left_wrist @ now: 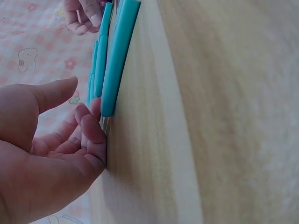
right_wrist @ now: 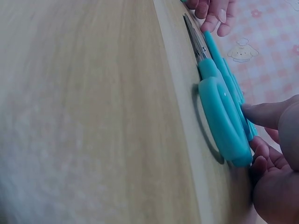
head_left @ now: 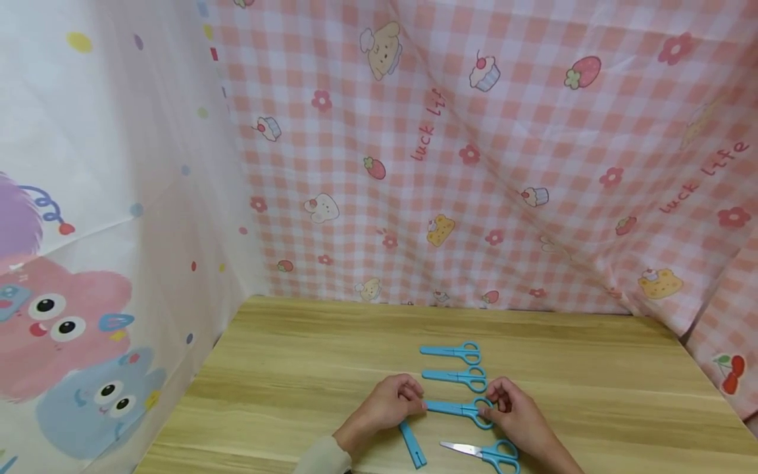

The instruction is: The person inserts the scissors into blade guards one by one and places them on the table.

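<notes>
Third from the back in a column of light-blue scissors lies a sheathed pair (head_left: pixel 453 408), its blades inside a blue cover. My right hand (head_left: pixel 518 415) pinches its handle loops, thumb on top (right_wrist: pixel 261 114) and fingers curled at the far side. My left hand (head_left: pixel 387 403) is at the other end, fingertips right at the cover's tip; in the left wrist view the thumb stands apart from the bent fingers (left_wrist: pixel 91 128). Nearer me lie scissors with bare metal blades (head_left: pixel 464 449), also seen in the right wrist view, and a loose blue cover (head_left: pixel 412 446) below my left hand.
Two more sheathed scissors, the farthest pair (head_left: pixel 453 352) and the second pair (head_left: pixel 456 376), lie parallel behind, handles to the right. The wood-grain table (head_left: pixel 284 368) meets a pink checked cloth (head_left: pixel 355 250) at the back and a white printed sheet (head_left: pixel 160 263) at left.
</notes>
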Demonstrator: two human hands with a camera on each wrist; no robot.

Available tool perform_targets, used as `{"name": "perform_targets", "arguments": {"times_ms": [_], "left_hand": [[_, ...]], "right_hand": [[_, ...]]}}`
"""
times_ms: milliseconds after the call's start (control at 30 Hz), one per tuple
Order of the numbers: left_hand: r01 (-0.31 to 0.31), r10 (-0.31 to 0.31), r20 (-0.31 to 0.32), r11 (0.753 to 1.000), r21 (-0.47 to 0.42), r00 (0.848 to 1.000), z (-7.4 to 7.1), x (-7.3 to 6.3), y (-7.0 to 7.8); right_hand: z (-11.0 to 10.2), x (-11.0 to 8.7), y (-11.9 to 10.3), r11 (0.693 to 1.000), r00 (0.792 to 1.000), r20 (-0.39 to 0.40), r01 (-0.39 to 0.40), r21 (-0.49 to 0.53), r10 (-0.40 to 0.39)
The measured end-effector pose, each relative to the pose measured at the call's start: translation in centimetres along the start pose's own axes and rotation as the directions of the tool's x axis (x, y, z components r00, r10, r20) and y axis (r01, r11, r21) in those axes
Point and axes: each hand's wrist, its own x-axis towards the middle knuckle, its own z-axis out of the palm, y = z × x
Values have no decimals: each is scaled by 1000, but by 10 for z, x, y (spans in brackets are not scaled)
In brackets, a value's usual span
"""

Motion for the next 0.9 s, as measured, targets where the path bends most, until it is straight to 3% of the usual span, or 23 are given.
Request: {"name": "perform_targets", "arguments": {"times_ms": [500,900], "left_hand": [[28,-29,41,999,21,999,-6,-8,2],[-39,37,125,999,14,992,-14,-17,-3]], "right_hand": [[0,-4,3,999,997,-59,47,28,-45],[-11,-14,3,998,998,-26,50,23,-50]]}}
